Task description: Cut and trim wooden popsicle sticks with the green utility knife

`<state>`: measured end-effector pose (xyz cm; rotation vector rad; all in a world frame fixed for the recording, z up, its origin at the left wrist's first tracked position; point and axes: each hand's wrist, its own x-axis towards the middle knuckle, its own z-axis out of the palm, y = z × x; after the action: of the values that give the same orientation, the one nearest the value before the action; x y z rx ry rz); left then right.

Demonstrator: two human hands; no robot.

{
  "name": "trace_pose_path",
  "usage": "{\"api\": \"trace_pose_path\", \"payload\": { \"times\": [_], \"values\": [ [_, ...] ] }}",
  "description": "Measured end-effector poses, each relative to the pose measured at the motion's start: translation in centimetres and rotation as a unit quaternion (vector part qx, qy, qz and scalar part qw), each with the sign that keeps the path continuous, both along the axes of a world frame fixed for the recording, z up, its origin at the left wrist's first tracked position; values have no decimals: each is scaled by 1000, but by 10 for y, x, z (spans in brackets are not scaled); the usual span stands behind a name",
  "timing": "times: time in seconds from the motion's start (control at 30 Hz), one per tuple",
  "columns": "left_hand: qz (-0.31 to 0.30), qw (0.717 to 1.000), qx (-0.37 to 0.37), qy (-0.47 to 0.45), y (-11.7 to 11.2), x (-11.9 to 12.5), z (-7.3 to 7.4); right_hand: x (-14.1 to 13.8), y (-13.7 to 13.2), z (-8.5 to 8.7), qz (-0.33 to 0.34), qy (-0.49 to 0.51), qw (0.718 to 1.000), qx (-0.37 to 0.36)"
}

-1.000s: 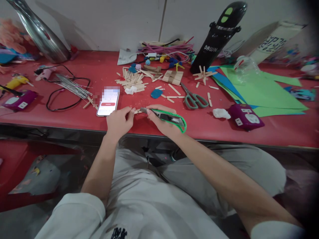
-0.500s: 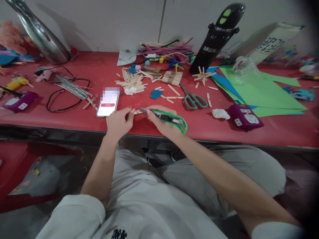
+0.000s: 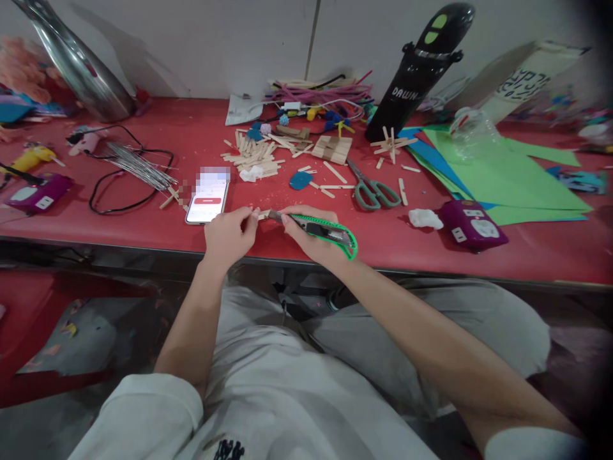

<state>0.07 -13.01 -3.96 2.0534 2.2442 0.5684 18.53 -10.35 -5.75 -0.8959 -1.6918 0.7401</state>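
Near the front edge of the red table, my left hand (image 3: pixel 230 235) is closed, its thumb and forefinger pinching a short wooden craft stick (image 3: pixel 264 215). My right hand (image 3: pixel 313 239) is wrapped round a green utility knife (image 3: pixel 330 231), whose blade points left and meets the stick's right end. Just beyond my left hand lies a lit phone (image 3: pixel 207 201). Scissors with dark green handles (image 3: pixel 376 193) rest past my right hand, beside loose craft sticks.
A heap of craft sticks (image 3: pixel 253 155) lies beyond the phone. To the right are a purple box (image 3: pixel 473 225), white crumpled tissue (image 3: pixel 425 219) and green sheets (image 3: pixel 527 172). A black bottle (image 3: pixel 412 76) and a steel flask (image 3: pixel 90 76) stand at the back.
The knife has tilted slightly, its blade tip shifting a little lower along the stick. My left hand keeps its pinch in the same place.
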Motion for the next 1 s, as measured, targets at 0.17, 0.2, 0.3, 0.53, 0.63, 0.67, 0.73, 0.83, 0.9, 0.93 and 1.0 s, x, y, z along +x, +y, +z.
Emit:
{"api": "trace_pose_path", "payload": {
  "times": [0.17,0.2,0.3,0.53,0.63,0.67,0.73,0.83,0.9,0.93,1.0],
  "values": [
    [-1,1000,2,0,0,0,1,1,-1,3,11,-14,1000,-17],
    [-2,1000,4,1,0,0,1,2,-1,4,5,-10,1000,-18],
    [-3,1000,9,4,0,0,1,2,-1,6,1,-5,1000,-15],
    [-6,1000,18,6,1,-1,-2,2,-2,6,20,-16,1000,4],
    [-4,1000,14,5,0,0,-1,2,-3,6,13,-22,1000,7],
    [-3,1000,12,6,1,0,-1,2,-3,6,13,-21,1000,6],
    [1,1000,9,9,1,1,0,2,-3,6,11,-16,1000,3],
    [1,1000,5,10,1,1,1,1,-2,7,9,-10,1000,2],
    [-1,1000,6,9,1,1,1,2,-2,7,11,-14,1000,2],
    [-1,1000,8,8,1,1,0,2,-2,6,14,-17,1000,4],
    [0,1000,10,8,1,1,0,2,-2,5,20,-18,1000,11]
  ]
}}
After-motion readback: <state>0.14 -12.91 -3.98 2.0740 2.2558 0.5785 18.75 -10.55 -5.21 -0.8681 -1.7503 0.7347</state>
